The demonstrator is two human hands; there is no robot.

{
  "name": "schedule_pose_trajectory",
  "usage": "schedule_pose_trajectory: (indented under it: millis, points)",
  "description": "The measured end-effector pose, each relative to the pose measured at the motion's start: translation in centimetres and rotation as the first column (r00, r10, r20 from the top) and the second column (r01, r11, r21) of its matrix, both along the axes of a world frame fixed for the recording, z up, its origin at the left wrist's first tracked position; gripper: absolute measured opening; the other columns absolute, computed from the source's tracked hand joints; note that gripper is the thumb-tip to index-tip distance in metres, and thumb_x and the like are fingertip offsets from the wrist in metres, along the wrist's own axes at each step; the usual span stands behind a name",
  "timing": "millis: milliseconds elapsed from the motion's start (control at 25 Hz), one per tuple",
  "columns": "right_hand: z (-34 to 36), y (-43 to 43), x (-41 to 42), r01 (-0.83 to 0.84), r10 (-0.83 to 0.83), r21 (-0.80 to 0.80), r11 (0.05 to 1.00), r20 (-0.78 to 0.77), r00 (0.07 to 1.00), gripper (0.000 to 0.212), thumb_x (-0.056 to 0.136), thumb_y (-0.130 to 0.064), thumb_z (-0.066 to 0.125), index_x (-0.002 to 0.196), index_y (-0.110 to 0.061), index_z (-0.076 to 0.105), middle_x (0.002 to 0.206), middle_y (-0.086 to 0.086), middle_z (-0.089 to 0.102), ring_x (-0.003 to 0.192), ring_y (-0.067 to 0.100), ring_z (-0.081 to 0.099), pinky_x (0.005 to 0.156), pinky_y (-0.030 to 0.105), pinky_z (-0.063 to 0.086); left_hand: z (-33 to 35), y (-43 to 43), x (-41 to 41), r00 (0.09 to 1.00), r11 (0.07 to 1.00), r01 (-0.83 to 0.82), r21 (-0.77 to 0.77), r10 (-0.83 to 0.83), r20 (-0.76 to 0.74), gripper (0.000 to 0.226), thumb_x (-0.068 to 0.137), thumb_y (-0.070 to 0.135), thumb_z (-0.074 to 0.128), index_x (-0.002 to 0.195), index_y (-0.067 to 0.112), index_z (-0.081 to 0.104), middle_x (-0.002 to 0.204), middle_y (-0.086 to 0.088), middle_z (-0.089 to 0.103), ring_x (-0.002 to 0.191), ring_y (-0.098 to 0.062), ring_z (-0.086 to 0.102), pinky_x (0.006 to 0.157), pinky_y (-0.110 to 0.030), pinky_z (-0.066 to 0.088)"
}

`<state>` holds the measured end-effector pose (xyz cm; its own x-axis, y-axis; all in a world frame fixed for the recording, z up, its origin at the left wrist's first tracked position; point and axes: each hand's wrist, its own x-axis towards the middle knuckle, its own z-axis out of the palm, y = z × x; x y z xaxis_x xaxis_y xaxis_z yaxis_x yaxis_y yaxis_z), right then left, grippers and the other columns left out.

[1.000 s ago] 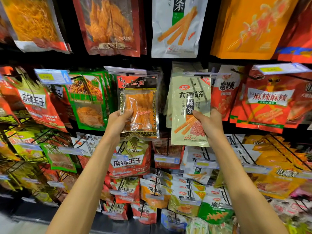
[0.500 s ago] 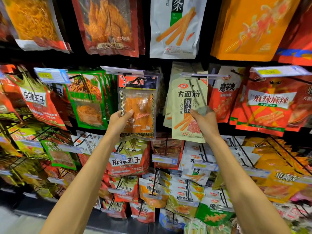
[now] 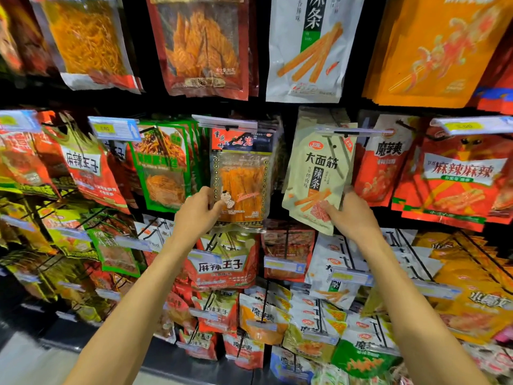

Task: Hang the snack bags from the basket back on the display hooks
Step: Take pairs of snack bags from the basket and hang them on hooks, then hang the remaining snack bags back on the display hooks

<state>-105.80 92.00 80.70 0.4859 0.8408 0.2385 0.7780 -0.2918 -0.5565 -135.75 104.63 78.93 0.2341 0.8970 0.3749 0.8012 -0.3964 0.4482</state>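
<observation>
The left hand (image 3: 198, 211) pinches the lower left corner of a clear snack bag (image 3: 241, 179) with orange strips, thumb on its front and fingers curled behind; the bag hangs upright under a price tag strip (image 3: 226, 124) on its display hook. The right hand (image 3: 351, 215) grips the lower right corner of a pale green snack bag (image 3: 319, 176), which tilts with its bottom swung to the left, its top up at a hook (image 3: 352, 132) with another clear tag strip. The two bags are near each other with a dark gap between them. Around them the display wall is packed with hanging packets: a green noodle packet (image 3: 163, 168) just left of the clear bag, red packets (image 3: 455, 173) to the right, and larger bags such as a white one (image 3: 311, 45) in the row above. Lower rows of hooks carry more red, yellow and white packets, and a strip of pale floor (image 3: 30, 365) shows at the bottom left.
</observation>
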Motion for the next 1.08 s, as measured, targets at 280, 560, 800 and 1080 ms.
schedule_pose_trajectory:
  millis: [280,560,800,1080]
  points:
    - [2.0,-2.5,-5.3,0.218,-0.102,-0.208,0.953,0.456,0.884,0.043,0.094,-0.035,0.055,0.123,-0.005,0.049,0.126,0.019,0.048,0.117,0.039,0.045,0.091,0.048,0.043,1.2,-0.5,-5.0,0.893,0.989,0.070,0.127,-0.006,-0.450,0.047,0.096,0.048,0.048,0.129,0.015,0.047,0.124,-0.011,0.058,0.119,-0.035,0.050,0.094,-0.048,0.042]
    - [3.7,-0.3,-12.2,0.117,-0.012,-0.235,0.965,0.405,0.914,0.052,0.093,-0.041,0.056,0.135,-0.010,0.048,0.133,0.017,0.050,0.124,0.036,0.046,0.099,0.048,0.044,3.6,0.8,-7.7,0.885,0.975,0.190,0.115,-0.119,-0.451,0.049,0.097,0.051,0.045,0.131,0.015,0.046,0.124,-0.012,0.059,0.118,-0.035,0.050,0.090,-0.047,0.045]
    - [5.1,3.6,-14.7,-0.016,0.021,0.031,0.999,-0.174,0.985,0.065,0.096,-0.043,0.057,0.145,-0.008,0.034,0.144,0.009,0.045,0.130,0.026,0.045,0.091,0.028,0.037,4.7,3.7,-4.7,0.937,0.938,0.338,-0.081,-0.328,0.119,0.063,0.098,0.054,0.042,0.146,0.012,0.033,0.139,-0.013,0.052,0.126,-0.032,0.050,0.093,-0.039,0.044]
    - [3.3,9.0,-12.7,0.013,0.132,0.257,0.966,-0.539,0.832,0.079,0.089,-0.056,0.060,0.151,-0.024,0.022,0.147,-0.006,0.041,0.139,0.016,0.037,0.107,0.030,0.033,3.9,8.8,-0.2,0.770,0.887,0.434,-0.158,-0.274,0.576,0.078,0.091,0.069,0.039,0.154,0.031,0.015,0.160,0.000,0.025,0.143,-0.022,0.032,0.110,-0.040,0.029]
